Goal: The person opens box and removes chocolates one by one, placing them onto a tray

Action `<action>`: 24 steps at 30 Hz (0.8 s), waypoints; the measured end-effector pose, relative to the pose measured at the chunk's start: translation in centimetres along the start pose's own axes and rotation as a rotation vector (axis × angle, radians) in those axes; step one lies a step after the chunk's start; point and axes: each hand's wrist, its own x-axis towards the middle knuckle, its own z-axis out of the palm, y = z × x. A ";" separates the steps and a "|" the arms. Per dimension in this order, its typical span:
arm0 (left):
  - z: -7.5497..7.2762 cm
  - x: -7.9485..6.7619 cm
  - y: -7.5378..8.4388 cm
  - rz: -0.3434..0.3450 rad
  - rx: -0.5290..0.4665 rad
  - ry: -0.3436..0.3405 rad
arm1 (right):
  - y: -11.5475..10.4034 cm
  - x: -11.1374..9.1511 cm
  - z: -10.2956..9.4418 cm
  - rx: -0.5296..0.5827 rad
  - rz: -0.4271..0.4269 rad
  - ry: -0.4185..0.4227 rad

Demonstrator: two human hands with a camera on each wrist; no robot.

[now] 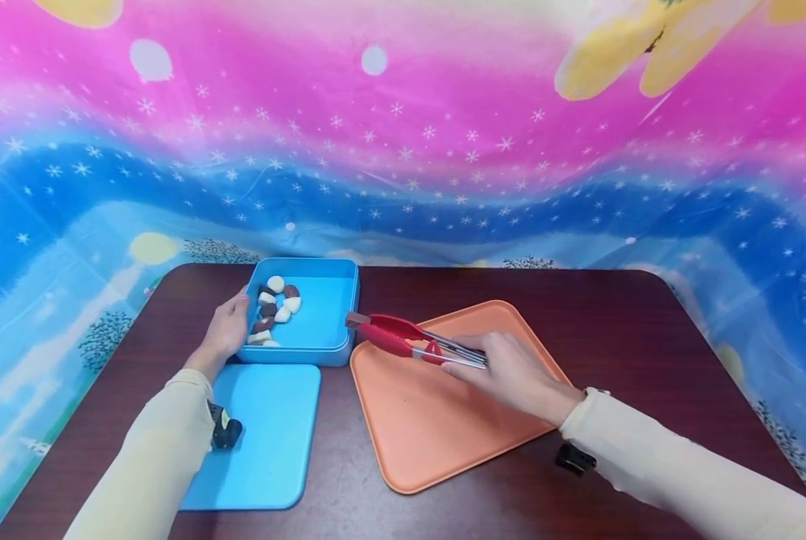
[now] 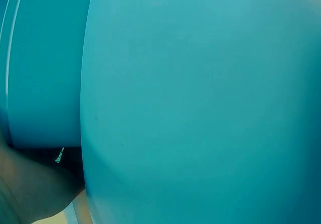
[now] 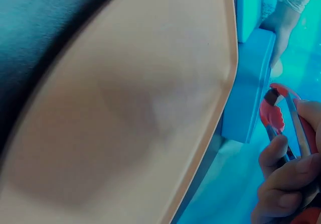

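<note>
My right hand (image 1: 514, 375) grips a pair of red-tipped metal tongs (image 1: 410, 337) above the orange tray. Between the tong tips is a small brown piece (image 3: 272, 96), close to the right rim of the blue box (image 1: 318, 352). Inside that box, along its left side, lie several pebble-like pieces (image 1: 268, 309), some white, some brown. My left hand (image 1: 226, 330) rests against the box's left wall, its fingers lying along the outside near the rim; part of them is hidden in the left wrist view.
In front of the box lies a flat blue lid (image 1: 275, 442), partly under my left sleeve. The orange tray (image 1: 430, 442) sits at an angle right of the box. All stand on a dark brown table (image 1: 612, 315), with a patterned cloth (image 1: 403, 150) hanging behind.
</note>
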 end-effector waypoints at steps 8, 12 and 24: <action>0.0 0.0 0.1 0.001 -0.005 -0.002 | 1.4 -0.6 -0.2 -0.032 0.021 -0.021; 0.0 0.0 0.2 -0.004 0.000 0.001 | 1.7 -0.8 -0.4 -0.044 0.032 -0.036; 0.0 0.1 0.1 -0.011 0.011 0.000 | 2.0 -0.9 -0.4 0.015 0.048 -0.124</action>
